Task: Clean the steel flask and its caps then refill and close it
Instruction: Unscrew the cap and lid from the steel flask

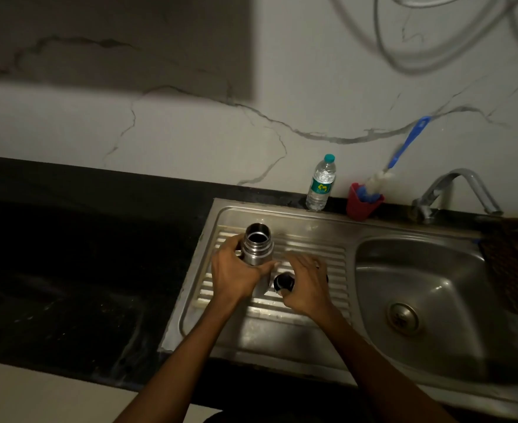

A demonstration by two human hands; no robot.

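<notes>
Near edge: black stone tabletop (68, 315), dim light, a pale strip below its front edge. Stainless sink unit (282, 337) set into the tabletop's right half, ribbed drainboard (312, 254) on its left, basin (434, 300) on its right with a round drain strainer (403, 318).

Both forearms reach in over the sink unit's front edge. Left hand (236, 270) wraps around the body of the steel flask (256, 247), which stands upright on the drainboard near its back-left corner, mouth open, threaded neck showing. Right hand (306, 285) just right of the flask, thumb and fingers curled around a small dark cap (283, 282) low over the ribs; can't tell if the cap touches the drainboard.

Far edge of the tabletop, against the wall: clear plastic water bottle (322, 184) with teal lid, then a red cup (362, 203) holding a blue-handled bottle brush (404, 148), then a chrome tap (459, 190) behind the basin. Brown mesh item (514, 270) at the right edge, unclear what.

Wall (190, 132): white marble-look with grey veins, grey hose loops (419, 56) top right.
</notes>
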